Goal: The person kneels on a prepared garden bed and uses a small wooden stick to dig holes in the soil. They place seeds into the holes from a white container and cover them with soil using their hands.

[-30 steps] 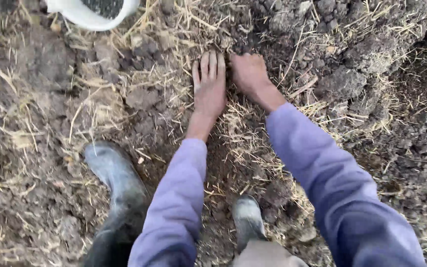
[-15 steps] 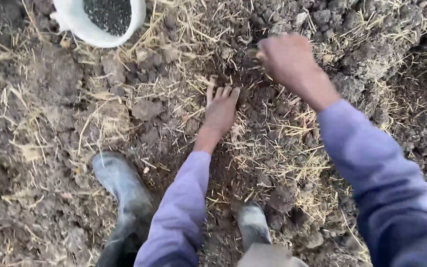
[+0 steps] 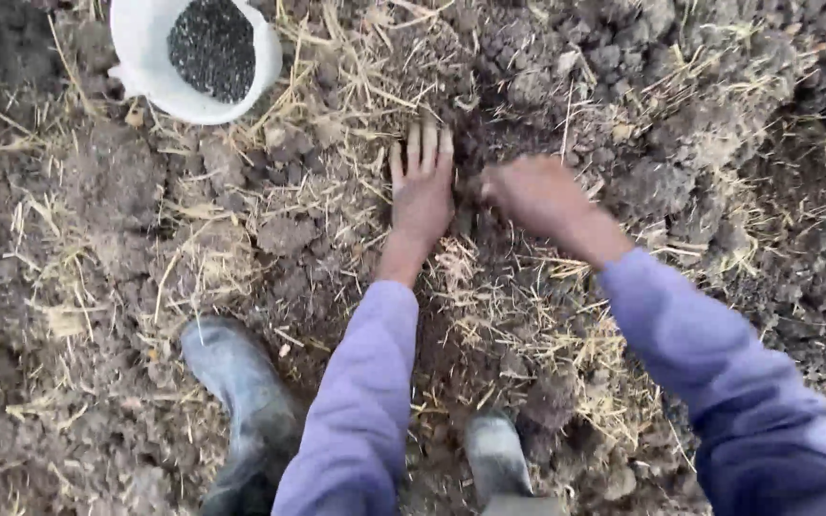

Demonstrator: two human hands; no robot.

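Your left hand (image 3: 423, 196) lay flat, fingers spread, on the soil (image 3: 289, 234) w/ straw. Right hand (image 3: 532, 196) was loosely curled beside it, blurred; can't tell if it held anything. Bucket (image 3: 145, 67) of dark grains sat up-left. Press evenly, keep palms low.

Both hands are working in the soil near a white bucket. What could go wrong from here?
The left hand lies flat on soil full of stiff straw; the stalks could scratch bare fingers. The right hand is blurred in motion close by and may strike it. The bucket of dark grains rests on uneven clods and might tip.
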